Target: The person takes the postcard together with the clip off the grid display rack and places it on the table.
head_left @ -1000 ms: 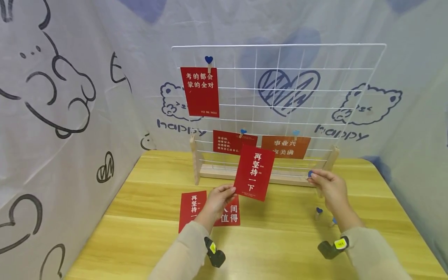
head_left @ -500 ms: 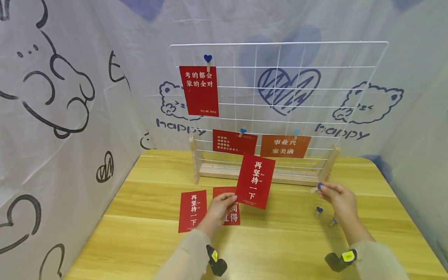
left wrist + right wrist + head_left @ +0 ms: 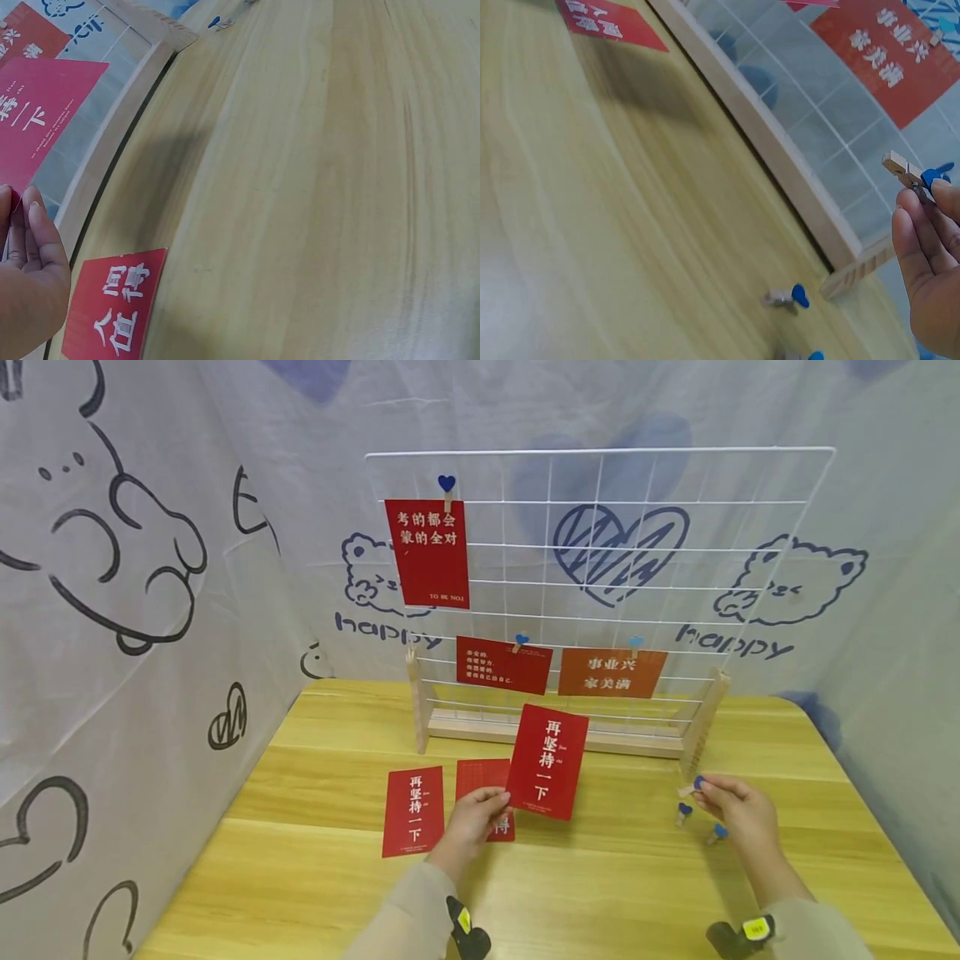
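My left hand [image 3: 474, 827] pinches a red card [image 3: 547, 762] with white lettering by its lower left corner, holding it upright above the table in front of the rack. In the left wrist view the thumb and fingers [image 3: 37, 232] meet at the card's edge. My right hand [image 3: 742, 814] grips a small wooden clothespin [image 3: 909, 169] with a blue heart between thumb and fingers, over the table's right side. Two more heart clothespins, one dark blue [image 3: 684, 812] and one lighter blue [image 3: 717, 833], lie just below that hand.
A white wire grid rack [image 3: 600, 550] on a wooden base [image 3: 480, 729] stands at the back. Clipped to it are a red card [image 3: 427, 560] upper left, a red card [image 3: 501, 665] and an orange card [image 3: 611, 672] lower down. Two red cards [image 3: 414, 810] lie on the table [image 3: 300, 827].
My left hand has lowered the red card slightly, away from the rack's hanging cards. My right hand has moved down and right with the clothespin, toward the two lying clothespins.
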Action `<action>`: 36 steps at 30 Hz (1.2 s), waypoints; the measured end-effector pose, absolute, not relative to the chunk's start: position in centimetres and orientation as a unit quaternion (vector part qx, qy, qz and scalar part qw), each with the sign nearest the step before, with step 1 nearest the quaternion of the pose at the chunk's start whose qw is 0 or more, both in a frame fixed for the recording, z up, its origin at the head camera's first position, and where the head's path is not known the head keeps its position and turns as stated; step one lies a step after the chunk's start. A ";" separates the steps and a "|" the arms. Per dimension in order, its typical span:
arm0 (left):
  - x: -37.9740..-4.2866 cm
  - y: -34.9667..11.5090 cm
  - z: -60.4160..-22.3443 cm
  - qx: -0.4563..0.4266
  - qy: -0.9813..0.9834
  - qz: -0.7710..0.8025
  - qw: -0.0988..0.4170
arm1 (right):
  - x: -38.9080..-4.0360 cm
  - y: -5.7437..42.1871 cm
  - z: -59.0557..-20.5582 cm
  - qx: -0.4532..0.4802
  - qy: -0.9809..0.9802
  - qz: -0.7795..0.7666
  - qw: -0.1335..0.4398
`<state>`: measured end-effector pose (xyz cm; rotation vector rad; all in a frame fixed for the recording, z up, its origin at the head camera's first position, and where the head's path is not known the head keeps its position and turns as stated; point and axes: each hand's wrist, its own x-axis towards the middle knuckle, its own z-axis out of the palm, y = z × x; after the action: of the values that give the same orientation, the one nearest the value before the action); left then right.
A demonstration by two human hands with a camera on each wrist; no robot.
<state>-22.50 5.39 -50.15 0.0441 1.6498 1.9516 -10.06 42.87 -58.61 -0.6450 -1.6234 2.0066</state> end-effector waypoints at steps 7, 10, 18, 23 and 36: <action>-22.2 5.2 -51.0 0.011 0.615 0.731 0.297 | -8.2 42.4 -58.2 -0.278 -0.585 0.727 0.229; -22.1 5.2 -51.3 0.007 0.613 0.731 0.299 | -7.5 42.2 -58.1 -0.281 -0.580 0.731 0.225; -21.6 5.1 -52.6 0.006 0.619 0.730 0.289 | -5.8 41.2 -57.4 -0.305 -0.571 0.736 0.199; -21.3 5.1 -53.0 -0.003 0.628 0.722 0.290 | -4.7 39.9 -55.4 -0.312 -0.576 0.734 0.181; -20.4 5.9 -53.6 -0.033 0.628 0.719 0.295 | -2.9 37.9 -52.5 -0.370 -0.593 0.703 0.129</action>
<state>-20.45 5.93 -53.58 -0.0866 1.6719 1.9131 -2.86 37.93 -52.48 -1.0755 -1.7245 2.0447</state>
